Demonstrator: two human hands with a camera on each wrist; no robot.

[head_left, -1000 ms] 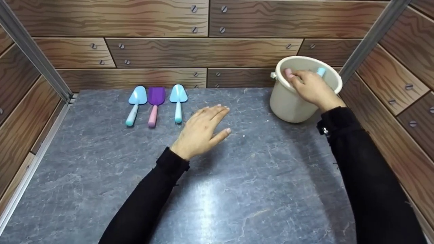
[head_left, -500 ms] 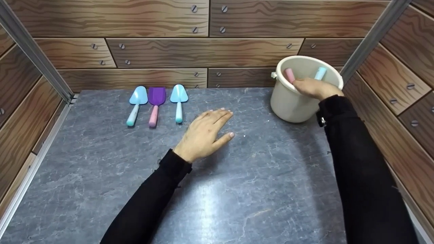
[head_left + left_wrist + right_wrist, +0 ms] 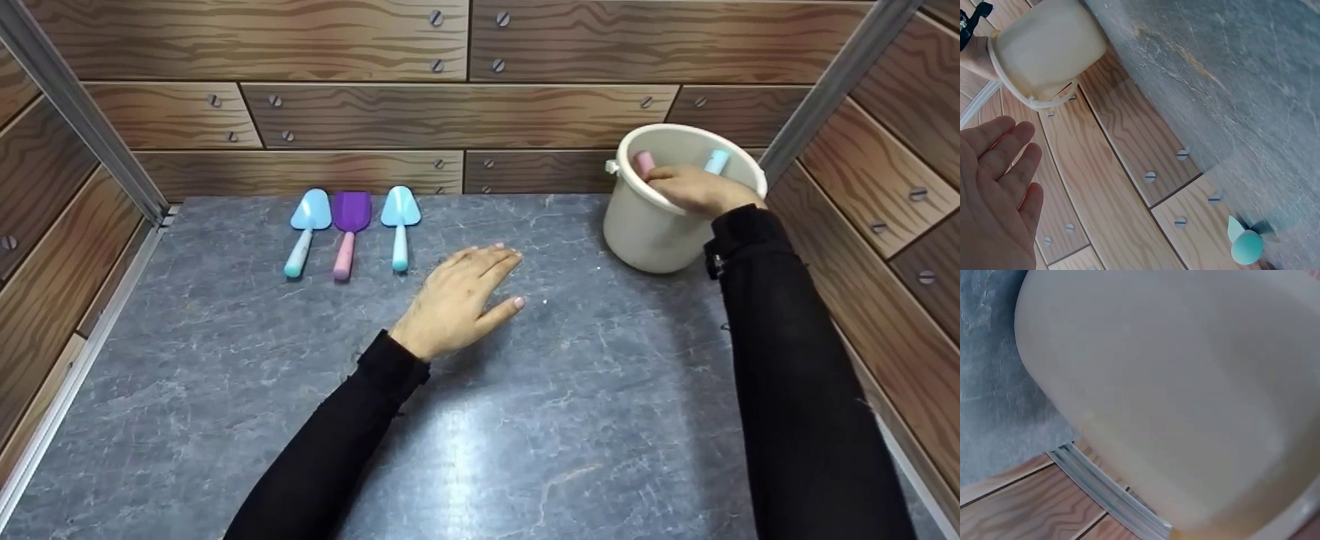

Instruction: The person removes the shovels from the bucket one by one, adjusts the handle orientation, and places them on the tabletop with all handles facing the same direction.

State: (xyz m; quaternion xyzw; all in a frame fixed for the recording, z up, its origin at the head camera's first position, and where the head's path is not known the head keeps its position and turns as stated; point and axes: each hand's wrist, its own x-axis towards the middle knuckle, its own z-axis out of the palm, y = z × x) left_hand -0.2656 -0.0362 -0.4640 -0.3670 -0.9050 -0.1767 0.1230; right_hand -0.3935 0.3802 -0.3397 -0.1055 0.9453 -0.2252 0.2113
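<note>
My right hand (image 3: 701, 187) reaches over the near rim into a cream bucket (image 3: 652, 232); its fingers are hidden inside. A pink handle (image 3: 643, 163) and a light blue handle (image 3: 717, 162) stick up in the bucket on either side of the hand. In the right wrist view the bucket wall (image 3: 1145, 382) fills most of the picture. My left hand (image 3: 454, 304) hovers over the table with fingers extended, holding nothing; its palm shows in the left wrist view. Beyond it lie a blue trowel (image 3: 400, 210), a purple shovel (image 3: 352, 212) with a pink handle, and another blue trowel (image 3: 311, 211).
The grey marbled tabletop (image 3: 262, 390) lies between wood-patterned panels (image 3: 352, 116) at the back and sides. Metal frame posts (image 3: 832, 94) stand in the back corners. The bucket stands near the back right corner.
My right hand has gone from beside the pink handle, over the rim, lower into the bucket, baring the handle. The left hand has shifted only slightly. The trowels and shovel on the table lie unchanged.
</note>
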